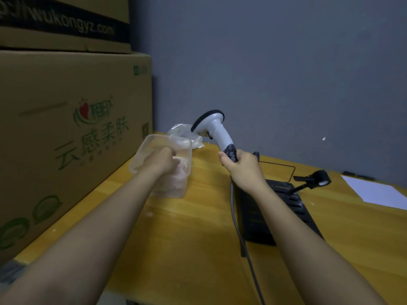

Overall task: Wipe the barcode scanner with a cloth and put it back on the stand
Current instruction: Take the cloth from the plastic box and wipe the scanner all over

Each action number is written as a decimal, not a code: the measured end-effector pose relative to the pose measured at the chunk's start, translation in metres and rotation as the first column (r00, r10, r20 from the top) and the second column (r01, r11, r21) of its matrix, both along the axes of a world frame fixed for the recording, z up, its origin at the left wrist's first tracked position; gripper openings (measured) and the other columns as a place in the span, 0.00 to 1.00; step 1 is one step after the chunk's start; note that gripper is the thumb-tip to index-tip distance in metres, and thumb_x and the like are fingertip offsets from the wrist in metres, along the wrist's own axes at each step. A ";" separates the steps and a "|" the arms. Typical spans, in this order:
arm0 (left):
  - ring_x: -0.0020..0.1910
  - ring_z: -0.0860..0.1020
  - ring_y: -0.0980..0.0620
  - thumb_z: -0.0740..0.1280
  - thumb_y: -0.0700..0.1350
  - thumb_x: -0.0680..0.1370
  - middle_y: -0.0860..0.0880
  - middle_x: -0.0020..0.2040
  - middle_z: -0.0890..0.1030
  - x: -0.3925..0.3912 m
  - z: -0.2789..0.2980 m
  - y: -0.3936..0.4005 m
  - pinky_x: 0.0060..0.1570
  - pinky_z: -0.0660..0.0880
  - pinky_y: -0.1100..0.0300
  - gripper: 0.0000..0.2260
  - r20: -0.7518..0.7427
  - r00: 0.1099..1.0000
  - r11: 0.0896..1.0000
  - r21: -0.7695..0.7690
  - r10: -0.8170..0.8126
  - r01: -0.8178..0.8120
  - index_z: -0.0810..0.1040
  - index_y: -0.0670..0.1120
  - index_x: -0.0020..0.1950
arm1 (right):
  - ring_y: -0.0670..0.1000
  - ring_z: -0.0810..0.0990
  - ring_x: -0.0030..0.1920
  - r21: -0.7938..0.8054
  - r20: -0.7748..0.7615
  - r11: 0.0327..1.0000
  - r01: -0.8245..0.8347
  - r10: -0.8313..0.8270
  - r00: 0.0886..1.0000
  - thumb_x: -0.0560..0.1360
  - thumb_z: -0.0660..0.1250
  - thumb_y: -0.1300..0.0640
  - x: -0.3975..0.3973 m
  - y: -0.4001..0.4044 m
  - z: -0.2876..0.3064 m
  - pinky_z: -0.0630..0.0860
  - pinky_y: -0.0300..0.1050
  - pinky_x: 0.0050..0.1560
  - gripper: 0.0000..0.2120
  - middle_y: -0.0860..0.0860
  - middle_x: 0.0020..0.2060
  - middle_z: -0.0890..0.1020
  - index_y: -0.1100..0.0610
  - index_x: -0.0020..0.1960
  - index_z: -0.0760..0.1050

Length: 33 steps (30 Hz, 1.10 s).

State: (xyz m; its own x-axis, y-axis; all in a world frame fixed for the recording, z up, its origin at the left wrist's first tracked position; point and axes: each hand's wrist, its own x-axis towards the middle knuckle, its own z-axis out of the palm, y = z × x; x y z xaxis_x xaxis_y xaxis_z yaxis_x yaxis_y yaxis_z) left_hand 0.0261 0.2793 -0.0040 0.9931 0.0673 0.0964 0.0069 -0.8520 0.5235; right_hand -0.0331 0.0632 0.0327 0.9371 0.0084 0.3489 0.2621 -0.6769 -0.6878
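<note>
My right hand grips the dark lower handle of a white barcode scanner, held upright above the wooden table with its black-rimmed head pointing left. Its grey cable trails down toward me. The black stand, a bent arm with a round cradle, is empty to the right of that hand. My left hand reaches inside a clear plastic container, fingers closed around a pale pinkish cloth lying in it.
Stacked cardboard boxes wall off the left side. A crumpled clear plastic bag lies behind the container. A black slotted device sits under my right arm, a white paper sheet at far right, a grey wall behind.
</note>
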 end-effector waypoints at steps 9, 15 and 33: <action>0.53 0.79 0.43 0.67 0.52 0.72 0.45 0.50 0.80 0.058 -0.007 -0.002 0.51 0.75 0.53 0.16 -0.239 0.971 0.960 0.264 -0.025 0.090 0.79 0.43 0.54 | 0.49 0.66 0.26 -0.066 -0.038 0.998 0.018 -0.020 0.999 0.75 0.64 0.44 0.027 -0.008 -0.016 0.62 0.46 0.30 0.22 0.49 0.24 0.66 0.56 0.30 0.62; 0.50 0.80 0.44 0.68 0.45 0.73 0.44 0.51 0.82 0.058 -0.014 -0.006 0.50 0.76 0.54 0.11 -0.166 0.985 0.942 0.322 -0.042 0.094 0.80 0.44 0.54 | 0.49 0.66 0.27 -0.057 -0.032 0.998 0.004 -0.005 0.999 0.75 0.63 0.44 0.029 -0.009 -0.019 0.62 0.46 0.30 0.21 0.50 0.25 0.67 0.56 0.31 0.65; 0.50 0.76 0.49 0.66 0.44 0.74 0.47 0.49 0.77 -0.097 0.154 -0.046 0.45 0.65 0.62 0.06 0.731 0.680 0.972 -0.198 0.060 0.128 0.79 0.46 0.50 | 0.49 0.67 0.25 0.064 0.114 0.998 0.001 -0.008 0.993 0.75 0.64 0.45 -0.066 -0.051 0.062 0.61 0.45 0.30 0.21 0.49 0.24 0.67 0.55 0.30 0.62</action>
